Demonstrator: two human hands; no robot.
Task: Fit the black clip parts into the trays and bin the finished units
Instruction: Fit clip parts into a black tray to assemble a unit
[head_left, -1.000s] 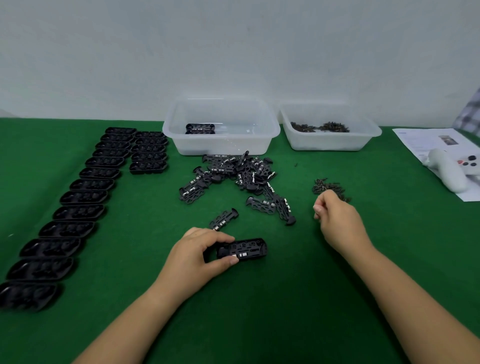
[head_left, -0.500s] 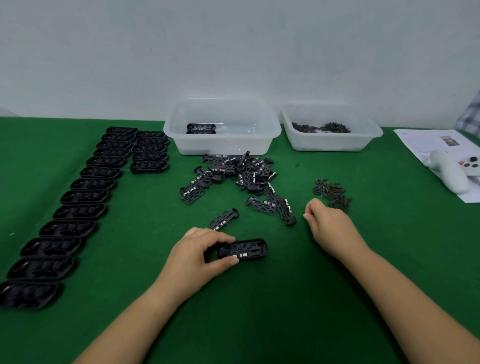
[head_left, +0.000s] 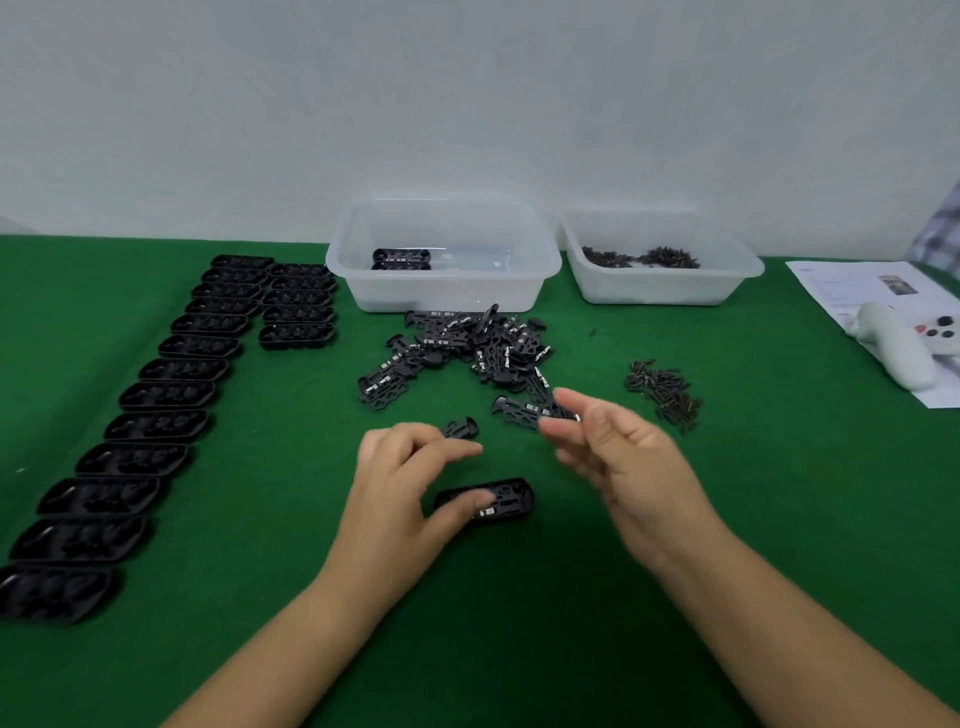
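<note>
Two bare hands work low over the green table (head_left: 519, 649). The left hand (head_left: 400, 483) has its thumb laid on the near end of a black tray (head_left: 493, 499) lying flat on the cloth, while its other fingers arch loosely above and do not close round anything. The right hand (head_left: 618, 457) hangs just beside it, blurred, fingers spread and relaxed; whether a small part sits between the fingertips I cannot tell.

Just beyond the left fingertips lies a single black clip part (head_left: 461, 427), and beyond the right fingertips another clip piece (head_left: 524, 410). Farther back is a loose heap of clip parts (head_left: 467, 348), spreading toward the foot of a clear bin (head_left: 444, 291). That bin holds a finished unit (head_left: 401, 258) against its far-left wall. To its right, almost touching, stands a second clear bin (head_left: 660, 283) with a scatter of small dark screws (head_left: 641, 257) on its floor. More screws form a little pile (head_left: 662, 392) on the cloth, right of the right hand.

Along the left side, a long row of empty trays (head_left: 150, 415) runs from the near edge toward the wall, with a shorter row (head_left: 298, 306) beside its far end. At the far right a white controller (head_left: 898, 348) rests on a printed sheet (head_left: 857, 291).
</note>
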